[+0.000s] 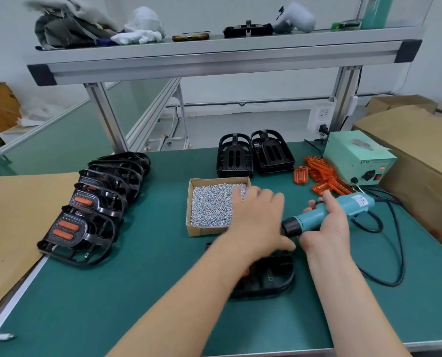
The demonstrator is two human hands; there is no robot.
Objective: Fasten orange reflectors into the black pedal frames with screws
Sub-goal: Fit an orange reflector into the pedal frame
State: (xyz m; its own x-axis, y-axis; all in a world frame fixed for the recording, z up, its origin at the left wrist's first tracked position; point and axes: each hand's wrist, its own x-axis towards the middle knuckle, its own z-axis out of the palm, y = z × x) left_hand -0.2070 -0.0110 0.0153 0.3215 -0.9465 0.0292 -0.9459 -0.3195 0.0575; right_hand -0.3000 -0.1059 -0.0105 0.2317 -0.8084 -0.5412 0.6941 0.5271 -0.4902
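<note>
The near left part of the table (98, 305) is bare mat. From there a wide strip runs to the far edge, between the row of finished pedals (96, 202) along the left edge and the box of screws (196, 231) in the middle. Two stacks of pedal frames (253, 155) (side by side) block the far edge. Orange reflectors (323, 176) and a power unit (356, 161) fill the far right corner. The cable (397, 253) of the electric screwdriver (325, 212) loops over the right side.

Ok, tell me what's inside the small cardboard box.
The cardboard box is full of small silver screws. The left hand reaches over its right side, hiding the screws there and whether its fingers hold any.
</note>
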